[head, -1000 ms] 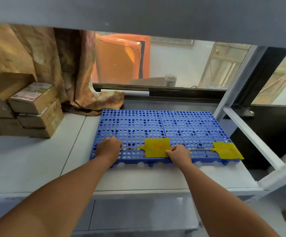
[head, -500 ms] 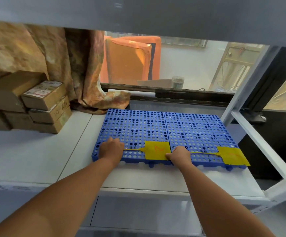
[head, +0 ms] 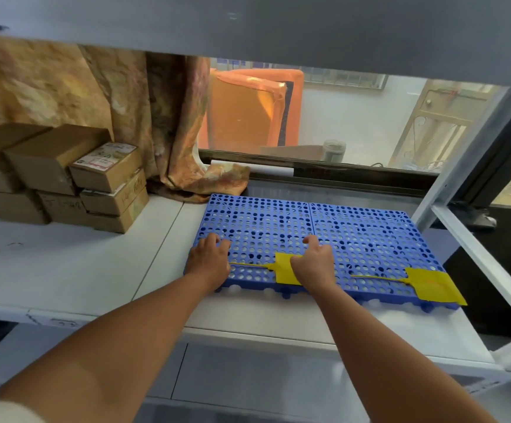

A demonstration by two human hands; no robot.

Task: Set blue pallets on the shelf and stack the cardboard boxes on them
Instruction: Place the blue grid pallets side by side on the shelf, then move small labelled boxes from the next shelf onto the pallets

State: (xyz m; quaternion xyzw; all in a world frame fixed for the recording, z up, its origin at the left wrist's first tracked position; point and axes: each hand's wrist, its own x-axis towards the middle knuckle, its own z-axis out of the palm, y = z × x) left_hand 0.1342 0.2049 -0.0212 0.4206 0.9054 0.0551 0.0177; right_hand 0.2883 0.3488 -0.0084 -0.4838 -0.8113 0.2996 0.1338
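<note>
Left hand (head: 210,261): arm stretched forward, palm down, fingers spread flat on the near left corner of the left blue pallet (head: 254,236); gripping nothing. Right hand (head: 313,264): arm stretched forward, palm down, fingers loosely spread, resting on the near edge by the seam between the two pallets, partly covering a yellow tag (head: 284,271); gripping nothing. Right blue pallet (head: 370,245): butted against the left one, flat on the white shelf (head: 65,270), untouched; second yellow tag (head: 431,286) on its near right corner. Cardboard boxes (head: 107,184): stacked at the shelf's left rear, well apart from both hands and off the pallets. Brown curtain (head: 156,117): hanging behind, hem touching the shelf beside the left pallet's far corner.
</note>
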